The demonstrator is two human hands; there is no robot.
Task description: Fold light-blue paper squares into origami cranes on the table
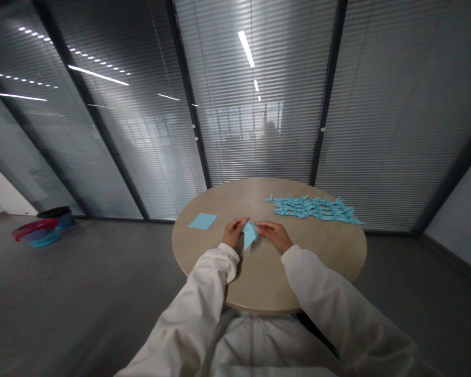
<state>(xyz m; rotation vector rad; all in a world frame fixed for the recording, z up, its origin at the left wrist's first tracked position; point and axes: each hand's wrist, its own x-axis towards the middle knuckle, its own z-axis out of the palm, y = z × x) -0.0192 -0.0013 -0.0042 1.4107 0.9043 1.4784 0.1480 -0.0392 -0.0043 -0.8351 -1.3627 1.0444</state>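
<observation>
A folded light-blue paper piece (250, 233) is held up just above the round wooden table (267, 277), near its middle. My left hand (234, 232) pinches its left side and my right hand (273, 234) pinches its right side, fingers closed on the paper. Both arms wear white sleeves. A flat square sheet of the same blue paper (203, 221) lies on the table to the left of my left hand.
Several folded blue paper cranes (313, 207) lie in rows on the table's far right. Glass walls with blinds stand behind the table. Red and blue baskets (43, 230) sit on the grey floor at the far left.
</observation>
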